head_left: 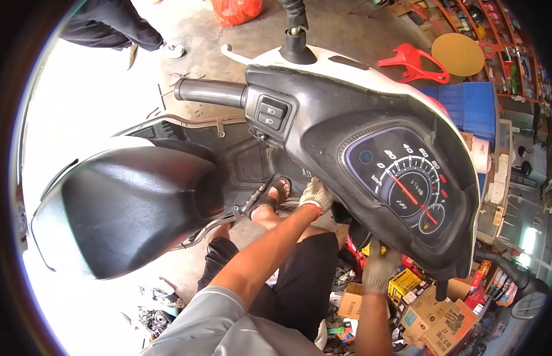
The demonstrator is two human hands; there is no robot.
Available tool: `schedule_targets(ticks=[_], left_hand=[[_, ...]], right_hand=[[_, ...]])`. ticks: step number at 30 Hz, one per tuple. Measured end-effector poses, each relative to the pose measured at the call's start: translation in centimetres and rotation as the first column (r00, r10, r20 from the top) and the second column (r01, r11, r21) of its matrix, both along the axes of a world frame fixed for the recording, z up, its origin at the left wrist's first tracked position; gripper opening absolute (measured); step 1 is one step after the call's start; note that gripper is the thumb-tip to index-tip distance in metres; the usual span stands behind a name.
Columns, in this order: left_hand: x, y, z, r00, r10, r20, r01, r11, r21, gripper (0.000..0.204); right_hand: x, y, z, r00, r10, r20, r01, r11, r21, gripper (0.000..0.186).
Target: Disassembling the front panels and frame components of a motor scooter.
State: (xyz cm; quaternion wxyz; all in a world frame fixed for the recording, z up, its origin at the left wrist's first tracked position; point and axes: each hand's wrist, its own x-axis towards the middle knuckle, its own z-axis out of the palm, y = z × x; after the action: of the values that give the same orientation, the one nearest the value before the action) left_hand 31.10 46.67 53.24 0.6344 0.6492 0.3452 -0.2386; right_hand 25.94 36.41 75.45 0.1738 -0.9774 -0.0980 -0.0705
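Note:
A scooter's dark front cowl carries a speedometer and switch buttons on the handlebar side. My left hand, in a pale knit glove, is closed at the cowl's lower edge below the switches; what its fingertips hold is hidden. My right hand, also gloved, reaches up under the cowl beneath the speedometer, its fingertips mostly hidden in shadow. The black seat lies to the left, and my sandalled foot shows beside the floorboard.
Another person's trousered legs are at the upper left. A red bag, red plastic part and blue container are beyond the scooter. Cardboard boxes crowd the lower right, beside a mirror. Shelves line the right.

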Motion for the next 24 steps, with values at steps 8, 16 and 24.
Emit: schedule_targets(ticks=[8,16,24], left_hand=[[-2.4,4.1,-5.8,0.661,-0.4,0.634,0.076,0.877,0.474,0.047],[-1.0,14.6,2.5,0.958,-0.081,0.274,0.126,0.98,-0.152,0.035],[3.1,13.9,-0.9,0.946,-0.076,0.315,0.064,0.997,0.047,0.034]], right_hand=[[-1.3,7.0,-8.2,0.428,0.239,-0.872,0.89,0.058,0.452,0.025],[3.7,4.3,-17.9,0.268,0.228,-0.936,0.923,-0.34,0.182,0.031],[5.3,4.3,-22.2,0.287,0.356,-0.889,0.912,-0.386,0.14,0.032]])
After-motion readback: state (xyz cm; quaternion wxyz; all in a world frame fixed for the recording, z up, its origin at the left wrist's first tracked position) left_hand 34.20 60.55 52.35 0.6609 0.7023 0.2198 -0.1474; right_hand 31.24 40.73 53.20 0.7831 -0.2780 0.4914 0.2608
